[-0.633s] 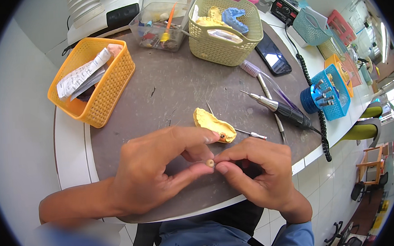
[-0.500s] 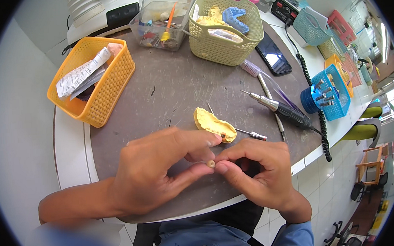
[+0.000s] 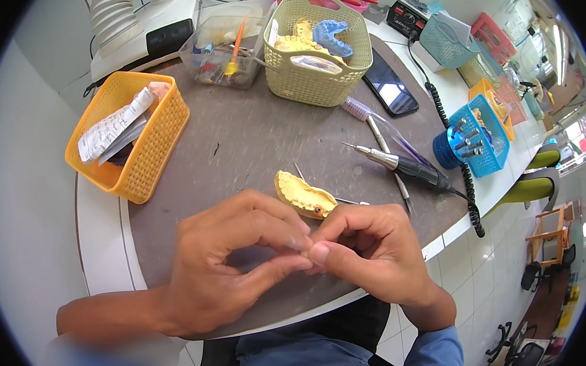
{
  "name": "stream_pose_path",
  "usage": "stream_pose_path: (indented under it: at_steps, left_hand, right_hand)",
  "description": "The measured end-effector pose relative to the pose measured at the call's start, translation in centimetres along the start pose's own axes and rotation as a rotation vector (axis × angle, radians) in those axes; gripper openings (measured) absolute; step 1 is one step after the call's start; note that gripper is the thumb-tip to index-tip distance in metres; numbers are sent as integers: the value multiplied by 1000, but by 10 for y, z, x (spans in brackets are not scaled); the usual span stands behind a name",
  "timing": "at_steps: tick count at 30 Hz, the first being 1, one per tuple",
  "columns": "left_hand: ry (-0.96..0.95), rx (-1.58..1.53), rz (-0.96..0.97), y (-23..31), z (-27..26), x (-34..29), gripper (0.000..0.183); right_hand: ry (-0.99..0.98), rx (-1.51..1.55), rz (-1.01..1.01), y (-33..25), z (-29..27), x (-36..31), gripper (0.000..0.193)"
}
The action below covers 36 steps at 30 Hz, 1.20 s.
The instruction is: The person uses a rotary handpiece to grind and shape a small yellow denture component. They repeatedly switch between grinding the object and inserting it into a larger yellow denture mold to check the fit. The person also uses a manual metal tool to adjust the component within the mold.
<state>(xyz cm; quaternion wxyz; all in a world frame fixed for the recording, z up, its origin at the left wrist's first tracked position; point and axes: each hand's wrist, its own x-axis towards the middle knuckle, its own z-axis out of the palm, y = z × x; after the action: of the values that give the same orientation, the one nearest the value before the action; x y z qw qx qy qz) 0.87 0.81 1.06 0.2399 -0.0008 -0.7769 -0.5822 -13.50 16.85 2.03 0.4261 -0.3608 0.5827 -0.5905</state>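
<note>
Thumb and forefinger of my left hand [image 3: 237, 253] pinch a tiny cream dental crown [image 3: 305, 254], now mostly hidden by fingertips. My right hand [image 3: 374, 252] meets it from the other side, its thumb and forefinger closed on the same crown. Just beyond the hands lies a yellow plaster dental cast [image 3: 300, 194], with a reddish-brown spot holding a dark hole at its right end. A thin metal tool [image 3: 349, 200] shows partly behind the cast, next to my right fingers.
A black-and-silver handpiece [image 3: 406, 168] and a slim metal tool [image 3: 388, 150] lie to the right, near a phone [image 3: 391, 83]. An orange basket [image 3: 160, 147] stands left, a green basket [image 3: 327, 80] with casts at the back. A blue bur holder [image 3: 449, 150] sits far right.
My left forefinger has drawn back from over the cast to the crown, and my fingertips now cover most of it. The whole view has shifted slightly.
</note>
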Motion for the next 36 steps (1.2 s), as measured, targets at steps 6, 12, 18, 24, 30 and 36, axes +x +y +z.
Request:
stream_pose_path:
  at_steps: [6,12,18,24,30,36]
  left_hand:
    - [72,-478,-347,6,10,-7,18]
    - [16,-639,-540,20,5,-4,16]
    - [33,-610,-538,19,8,-8,14]
    - [17,-611,-547,18,7,-9,15]
    - [6,-671,-612,21,8,-9,20]
    - [19,-721,-642,19,12,-11,22]
  right_hand:
    - [475,-643,-196,-1,-14,-10,19]
    - [585,-1494,-380,-5,-63,-9,38]
    - [502,-1569,-294,-6,-67,-6,35]
    - [709,-1435,-304,-14,-48,-39,30]
    - [889,-294,-372,19,-29,-101,45]
    - [858,233,-329,60,-17,-137,61]
